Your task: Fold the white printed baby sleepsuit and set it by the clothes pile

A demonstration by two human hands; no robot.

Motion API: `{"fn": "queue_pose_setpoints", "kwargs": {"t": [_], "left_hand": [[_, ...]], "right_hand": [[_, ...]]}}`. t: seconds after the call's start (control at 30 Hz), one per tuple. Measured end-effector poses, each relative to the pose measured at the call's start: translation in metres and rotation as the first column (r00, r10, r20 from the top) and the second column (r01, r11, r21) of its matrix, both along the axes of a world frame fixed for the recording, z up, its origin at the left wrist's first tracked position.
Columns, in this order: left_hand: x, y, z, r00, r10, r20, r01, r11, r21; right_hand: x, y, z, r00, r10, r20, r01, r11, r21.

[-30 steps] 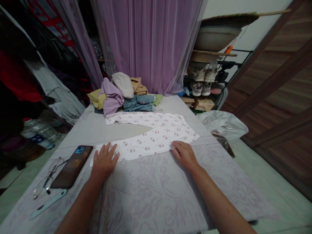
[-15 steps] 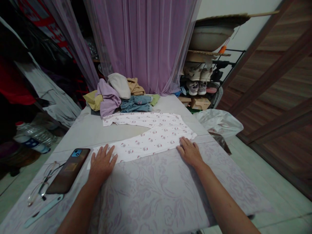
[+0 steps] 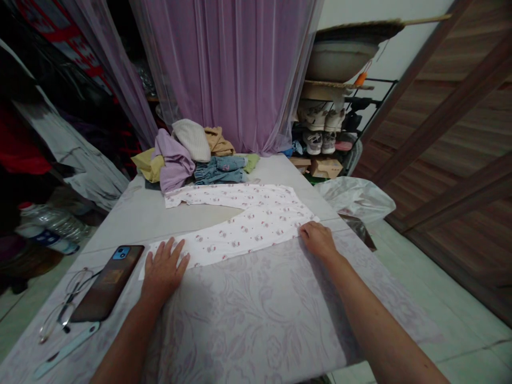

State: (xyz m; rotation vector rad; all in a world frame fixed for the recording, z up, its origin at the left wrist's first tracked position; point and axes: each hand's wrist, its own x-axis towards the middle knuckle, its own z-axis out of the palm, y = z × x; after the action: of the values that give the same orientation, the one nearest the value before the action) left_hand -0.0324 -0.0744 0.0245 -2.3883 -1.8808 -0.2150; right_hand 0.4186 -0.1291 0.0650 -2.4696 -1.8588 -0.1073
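A pair of white trousers (image 3: 248, 226) with a small red and grey print lies flat on the table, its legs spread apart and pointing left. My left hand (image 3: 165, 266) rests flat with fingers spread on the end of the nearer leg. At the waist end, on the near corner, the fingers of my right hand (image 3: 318, 239) are curled together and pinch the trousers' edge. The fingertips there are partly hidden by the hand itself.
Left of my left hand lie a phone (image 3: 110, 282), eyeglasses (image 3: 60, 309) and a pale blue flat tool (image 3: 67, 349). A heap of clothes (image 3: 176, 160) sits at the table's far end, before a purple curtain (image 3: 236, 74). A shoe rack (image 3: 326, 120) stands at the back right.
My right hand has gone from lying flat on the trousers to curled fingers at their near waist corner. My left hand stays flat on the leg end. The view has shifted slightly.
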Motion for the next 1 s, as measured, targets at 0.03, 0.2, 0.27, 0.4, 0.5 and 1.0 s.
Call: {"fn": "queue_pose_setpoints", "kwargs": {"t": [0.03,0.2,0.27,0.4,0.5,1.0], "left_hand": [[0.000,0.000,0.001,1.000,0.003,-0.004,-0.003,1.000,-0.001],[0.003,-0.002,0.003,1.000,-0.001,-0.022,0.001,1.000,0.016],[0.005,-0.003,0.004,1.000,0.011,-0.025,-0.010,1.000,0.026],[0.005,-0.003,0.002,1.000,0.014,-0.024,-0.013,0.999,0.039],[0.004,-0.002,0.000,1.000,0.011,-0.024,-0.010,0.998,0.059],[-0.003,0.003,-0.004,1.000,-0.014,-0.003,0.014,1.000,0.022]], "right_hand": [[0.001,-0.003,-0.002,1.000,0.001,0.000,-0.001,1.000,0.016],[0.007,-0.016,-0.016,1.000,-0.023,-0.003,0.023,0.994,0.104],[0.009,-0.019,-0.019,1.000,-0.015,-0.004,0.015,0.990,0.137],[0.004,-0.016,-0.021,1.000,0.015,-0.026,-0.009,0.975,0.222],[-0.009,-0.012,-0.025,0.990,0.137,-0.037,-0.126,0.969,0.214],[0.006,-0.011,-0.031,0.998,-0.060,-0.028,0.058,0.995,-0.081]]}}
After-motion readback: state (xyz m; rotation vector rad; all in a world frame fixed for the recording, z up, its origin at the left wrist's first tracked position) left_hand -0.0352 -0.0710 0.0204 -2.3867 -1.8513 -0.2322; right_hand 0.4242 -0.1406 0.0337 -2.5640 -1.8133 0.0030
